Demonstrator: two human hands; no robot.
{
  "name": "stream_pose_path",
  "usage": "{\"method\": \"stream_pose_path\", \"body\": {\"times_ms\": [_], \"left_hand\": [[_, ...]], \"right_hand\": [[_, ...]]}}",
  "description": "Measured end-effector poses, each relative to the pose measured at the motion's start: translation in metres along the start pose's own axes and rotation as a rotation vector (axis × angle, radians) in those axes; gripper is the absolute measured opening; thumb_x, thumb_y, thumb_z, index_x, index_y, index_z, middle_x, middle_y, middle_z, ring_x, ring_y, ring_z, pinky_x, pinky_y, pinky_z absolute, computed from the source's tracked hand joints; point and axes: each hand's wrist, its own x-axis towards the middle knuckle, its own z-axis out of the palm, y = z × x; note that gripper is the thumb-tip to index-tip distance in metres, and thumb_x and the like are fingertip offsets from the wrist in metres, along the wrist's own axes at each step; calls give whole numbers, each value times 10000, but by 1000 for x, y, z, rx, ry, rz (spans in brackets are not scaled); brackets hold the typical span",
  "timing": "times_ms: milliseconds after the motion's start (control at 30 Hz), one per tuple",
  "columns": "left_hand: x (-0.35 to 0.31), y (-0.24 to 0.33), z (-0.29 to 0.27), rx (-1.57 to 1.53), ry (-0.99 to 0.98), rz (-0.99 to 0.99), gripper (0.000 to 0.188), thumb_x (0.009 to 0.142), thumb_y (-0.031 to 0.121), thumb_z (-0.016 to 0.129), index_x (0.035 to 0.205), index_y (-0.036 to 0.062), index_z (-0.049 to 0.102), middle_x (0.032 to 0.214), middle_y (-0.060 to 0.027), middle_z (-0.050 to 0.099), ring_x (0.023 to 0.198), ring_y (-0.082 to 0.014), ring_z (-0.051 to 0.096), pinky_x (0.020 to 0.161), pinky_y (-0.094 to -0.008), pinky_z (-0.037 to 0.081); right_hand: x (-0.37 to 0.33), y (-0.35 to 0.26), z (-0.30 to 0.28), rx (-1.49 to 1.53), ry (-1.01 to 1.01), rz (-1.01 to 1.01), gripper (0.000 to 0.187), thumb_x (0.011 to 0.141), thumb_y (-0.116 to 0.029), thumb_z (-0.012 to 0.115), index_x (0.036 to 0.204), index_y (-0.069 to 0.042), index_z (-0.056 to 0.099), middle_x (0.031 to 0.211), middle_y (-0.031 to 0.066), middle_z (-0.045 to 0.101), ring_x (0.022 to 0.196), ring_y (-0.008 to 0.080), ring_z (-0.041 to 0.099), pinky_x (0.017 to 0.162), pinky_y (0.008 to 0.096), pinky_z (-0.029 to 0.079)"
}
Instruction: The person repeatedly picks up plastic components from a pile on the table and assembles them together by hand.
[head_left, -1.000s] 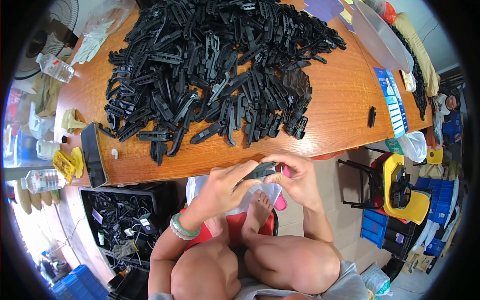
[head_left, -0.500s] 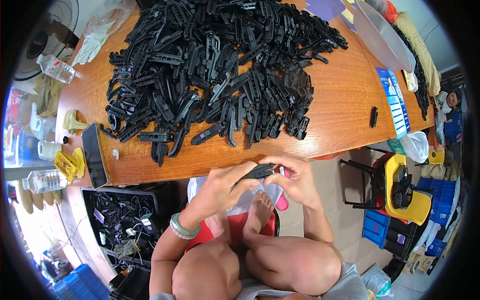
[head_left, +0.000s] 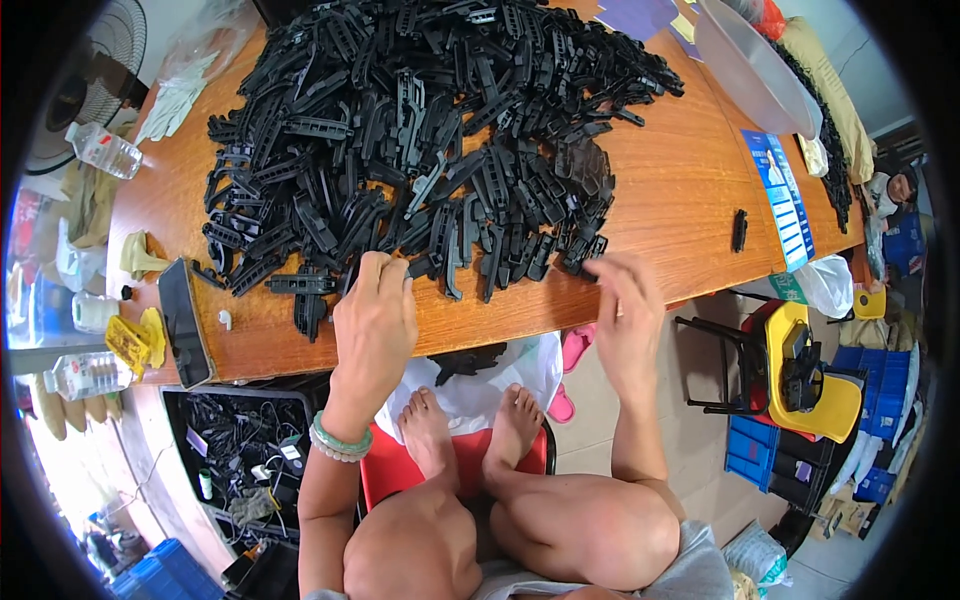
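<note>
A big heap of black plastic parts [head_left: 420, 150] covers the wooden table [head_left: 680, 190]. My left hand [head_left: 375, 320] reaches over the near table edge, and its curled fingers rest among the parts at the heap's front. My right hand [head_left: 625, 315] is raised at the heap's right corner. Its fingertips touch the nearest black parts, and nothing is visibly held in it. Below the table edge, between my hands, a white bag [head_left: 500, 390] holds a dark assembled piece [head_left: 465, 360]. My bare feet rest on a red stool [head_left: 400, 470].
A dark phone [head_left: 185, 320] lies at the table's left front corner. A single black part [head_left: 739, 230] and a blue leaflet [head_left: 785, 200] lie to the right. A black crate of cables [head_left: 240, 440] stands under the table. A yellow chair [head_left: 810, 370] stands to the right.
Both hands held a black piece together in front of the table edge. They have now separated and moved up to the heap, and the piece is out of them.
</note>
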Motion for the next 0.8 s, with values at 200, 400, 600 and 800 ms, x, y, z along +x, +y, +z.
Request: {"method": "stream_pose_path", "body": {"times_ms": [200, 400, 600, 800], "left_hand": [[-5, 6, -1, -183, 125, -1, 136, 769, -33, 634, 878, -20, 555, 936, -115, 563, 679, -238, 593, 571, -315, 478], [-11, 16, -13, -868, -36, -369, 125, 752, -54, 646, 814, -19, 543, 1010, -76, 593, 727, -71, 553, 587, -202, 431], [-9, 39, -3, -1365, -194, -496, 164, 773, -68, 620, 886, -8, 517, 1032, -137, 579, 782, -91, 558, 660, -222, 486], [-11, 43, -8, -1382, -327, -546, 120, 846, 5, 616, 956, -23, 577, 933, -92, 627, 791, -109, 599, 721, -239, 505]], "right_hand": [[4, 26, -6, -460, 52, -81, 207, 719, 76, 616, 893, -36, 622, 1060, 108, 557, 974, 311, 516, 818, 390, 434], [-10, 8, -8, 22, 92, 73, 151, 783, 45, 608, 925, -3, 591, 967, 137, 583, 861, 280, 571, 763, 335, 463], [-16, -39, -12, 565, -331, 132, 138, 791, 35, 636, 928, 14, 641, 881, 125, 645, 790, 202, 627, 673, 290, 494], [-22, -42, 7, 596, -269, 102, 189, 716, 40, 723, 891, 16, 654, 820, 107, 671, 679, 161, 637, 617, 260, 499]]}}
